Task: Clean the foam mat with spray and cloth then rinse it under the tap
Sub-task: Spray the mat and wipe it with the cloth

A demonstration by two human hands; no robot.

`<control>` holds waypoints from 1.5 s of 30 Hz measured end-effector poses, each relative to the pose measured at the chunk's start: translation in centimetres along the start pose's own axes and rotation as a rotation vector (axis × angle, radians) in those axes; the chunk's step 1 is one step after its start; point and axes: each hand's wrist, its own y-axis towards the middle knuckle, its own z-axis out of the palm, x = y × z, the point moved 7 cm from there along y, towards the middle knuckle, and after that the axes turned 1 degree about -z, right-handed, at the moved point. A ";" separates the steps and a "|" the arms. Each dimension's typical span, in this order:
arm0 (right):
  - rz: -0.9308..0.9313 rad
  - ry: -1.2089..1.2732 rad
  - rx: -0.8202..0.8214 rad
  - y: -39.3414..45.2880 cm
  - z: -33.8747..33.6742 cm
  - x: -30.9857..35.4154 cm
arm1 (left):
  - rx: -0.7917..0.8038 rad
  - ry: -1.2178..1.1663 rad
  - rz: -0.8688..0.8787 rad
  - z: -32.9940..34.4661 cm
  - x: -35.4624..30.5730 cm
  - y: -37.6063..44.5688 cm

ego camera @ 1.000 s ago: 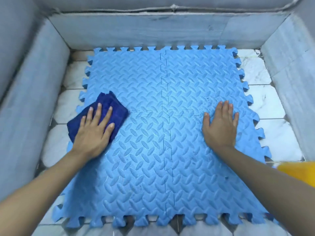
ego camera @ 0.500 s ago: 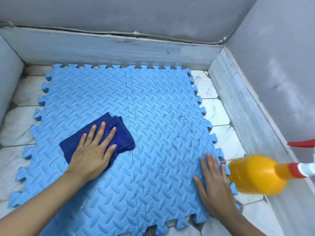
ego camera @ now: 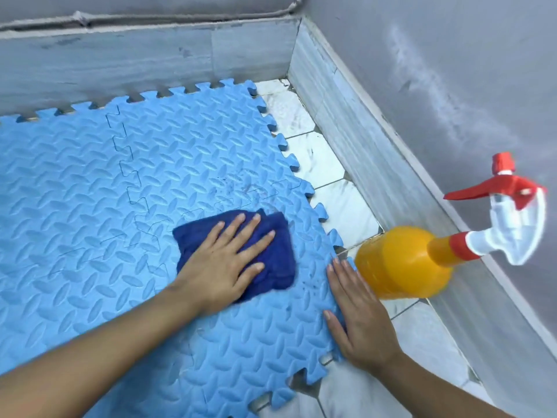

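Mat: the blue foam mat (ego camera: 126,182) lies flat on the white tiled floor (ego camera: 340,203), made of interlocking pieces with toothed edges and a raised leaf-like pattern. Its far edge runs close along the grey far wall; its right edge leaves a strip of floor bare.
Marks: faint dark smudges show on the mat just beyond the cloth, and a few small specks between the cloth and the right hand.
Cloth: a dark blue cloth (ego camera: 277,251), bunched and folded, lies on the right part of the mat, near its right edge.
Left hand: the left hand (ego camera: 229,260) lies flat on the cloth, fingers straight and spread, pressing it onto the mat; it grasps nothing, and the arm reaches in from the near left.
Right hand: the right hand (ego camera: 361,315) rests palm down on the mat's right edge, fingers straight and together, thumb on the mat; released, holding nothing.
Bottle: an orange spray bottle (ego camera: 401,260) with a red-and-white trigger head stands on the floor just right of the mat, close beside the right hand's fingertips and near the right wall (ego camera: 452,95). It looks slightly blurred.
Walls: grey, with a paler tiled skirting along their base, meeting in the far right corner.
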 end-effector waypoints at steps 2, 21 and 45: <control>-0.003 -0.008 0.000 0.0 0.0 0.1 | -0.017 -0.013 -0.112 -1.0 2.7 5.3; -0.003 -0.031 -0.001 0.1 0.0 -0.2 | -0.033 -0.010 -0.011 0.2 -4.7 5.4; -0.021 0.087 0.011 -0.1 -0.4 0.2 | -0.068 -0.054 -0.057 -0.9 -2.3 0.1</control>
